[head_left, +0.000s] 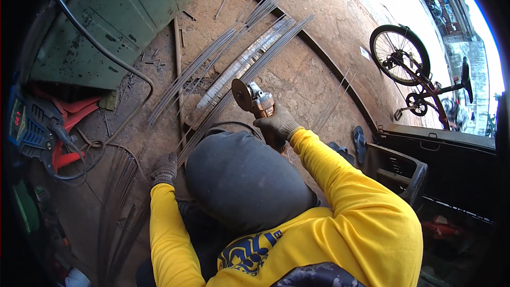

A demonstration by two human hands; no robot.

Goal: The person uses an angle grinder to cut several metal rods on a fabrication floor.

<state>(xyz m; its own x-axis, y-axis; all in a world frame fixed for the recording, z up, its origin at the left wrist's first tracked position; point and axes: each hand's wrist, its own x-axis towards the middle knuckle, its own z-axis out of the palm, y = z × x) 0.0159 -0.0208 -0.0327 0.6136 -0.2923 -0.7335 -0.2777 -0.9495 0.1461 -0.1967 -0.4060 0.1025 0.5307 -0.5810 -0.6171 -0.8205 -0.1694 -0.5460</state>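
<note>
1. Left hand (164,169): beside near ends of steel rods (279,50); I cannot tell its grip.
2. Right hand (279,122): grip clamped on the angle grinder (263,102), disc (242,94) apparently angled outward for body clearance.
3. Rods' far ends cross the floor's (308,85) dark edging strip (340,68).

"Light source?"
"Strong daylight, upper right — ground (390,2) there burnt near-white. Red display (18,118) glows at left."
"Shadow?"
"Both lower corners dim, detail lost."
"Distortion?"
"Pronounced — long steel bar (336,70) bows, rim black. Angle grinder (261,102) at centre reads sharp; lower-left edge soft."
</note>
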